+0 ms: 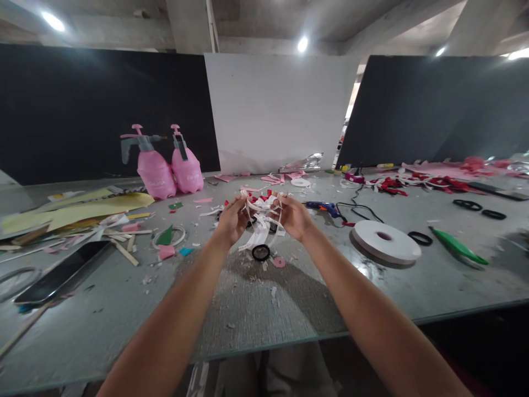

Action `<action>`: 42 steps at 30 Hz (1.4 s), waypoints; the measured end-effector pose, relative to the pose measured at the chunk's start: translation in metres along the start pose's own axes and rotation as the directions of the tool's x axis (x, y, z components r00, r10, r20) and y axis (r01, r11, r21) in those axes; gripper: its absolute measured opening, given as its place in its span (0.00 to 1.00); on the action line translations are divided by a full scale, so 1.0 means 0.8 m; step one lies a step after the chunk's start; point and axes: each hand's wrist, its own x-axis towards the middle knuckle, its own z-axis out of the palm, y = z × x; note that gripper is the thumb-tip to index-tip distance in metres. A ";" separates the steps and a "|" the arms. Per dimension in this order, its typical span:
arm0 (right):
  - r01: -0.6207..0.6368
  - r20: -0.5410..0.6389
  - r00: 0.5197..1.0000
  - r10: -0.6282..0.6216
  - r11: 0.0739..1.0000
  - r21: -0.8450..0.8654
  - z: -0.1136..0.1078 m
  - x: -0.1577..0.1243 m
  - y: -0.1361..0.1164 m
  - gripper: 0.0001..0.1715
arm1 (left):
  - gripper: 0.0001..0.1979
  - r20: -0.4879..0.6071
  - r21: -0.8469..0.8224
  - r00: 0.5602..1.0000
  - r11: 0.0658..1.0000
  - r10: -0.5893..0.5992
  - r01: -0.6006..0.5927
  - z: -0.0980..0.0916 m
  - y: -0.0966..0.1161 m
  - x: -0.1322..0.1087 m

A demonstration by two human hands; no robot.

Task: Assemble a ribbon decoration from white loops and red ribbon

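Above the middle of the table, my left hand (235, 216) and my right hand (291, 215) hold a white ribbon (261, 205) between them, fingers closed on either end of it. Bits of red show behind and among the white loops. More white strips (258, 231) hang or lie below the hands; I cannot tell which are joined to the held piece. Just nearer to me on the table lie a black ring (260, 253) and a small pink disc (279, 262) with a hole.
Right of my hands are a blue glue gun (323, 208) with its cord, a big white tape roll (386, 242) and green scissors or snips (458, 246). To the left lie a phone (66, 273), wooden sticks (124, 252) and yellow paper (99, 207). Pink spray bottles (155, 173) stand behind.
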 end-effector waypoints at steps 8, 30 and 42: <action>-0.398 0.108 0.864 0.492 0.797 -0.454 -0.002 -0.010 0.002 0.26 | 0.08 0.066 0.026 0.998 1.000 0.000 -0.002 0.006 0.009 -0.005; -0.129 0.273 0.910 0.313 0.838 -0.530 0.015 -0.012 0.039 0.18 | 0.10 0.101 -0.013 0.994 0.999 0.042 -0.041 -0.001 0.009 -0.001; -0.227 0.147 0.946 0.288 0.916 -0.331 0.016 -0.009 0.028 0.16 | 0.06 0.027 -0.144 0.999 0.989 0.030 -0.026 -0.010 0.017 0.006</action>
